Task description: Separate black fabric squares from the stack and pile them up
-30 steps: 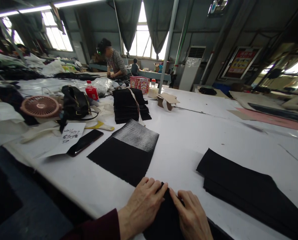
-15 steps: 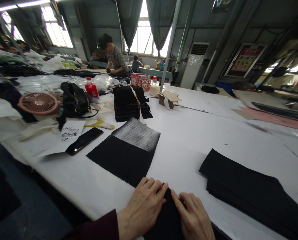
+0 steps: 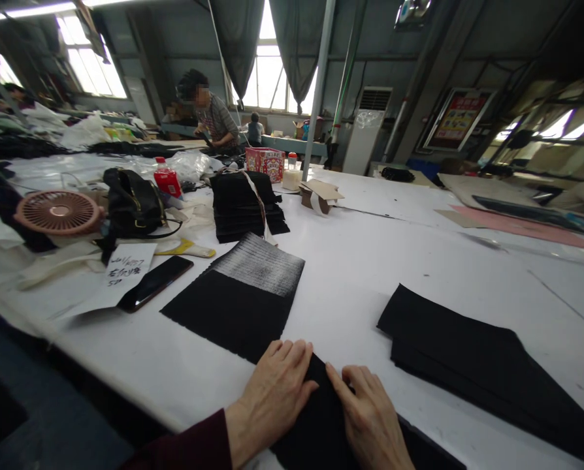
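My left hand (image 3: 277,391) lies on a black fabric panel (image 3: 228,310), its fingers flat near the panel's narrowing and its thumb apart from them. My right hand (image 3: 370,411) rests on the right edge of the same fabric, index finger stretched out and the other fingers bent; its thumb is hidden. Between and below the hands, the cloth runs toward me out of view. The panel's far end carries a greyish-white ribbed band (image 3: 260,264). To the right lies a layered pile of cut black fabric pieces (image 3: 468,356), apart from my hands.
The white table (image 3: 341,287) holds a folded black stack (image 3: 245,209) tied with a strip, a phone (image 3: 155,282), a handwritten paper (image 3: 125,271), a pink fan (image 3: 59,212), a black bag (image 3: 132,202) and a red bottle (image 3: 167,181). A person (image 3: 216,117) stands at the far side.
The view has shifted slightly, so most things appear further left. My hands remain on the fabric, with a slightly wider gap between their fingers.
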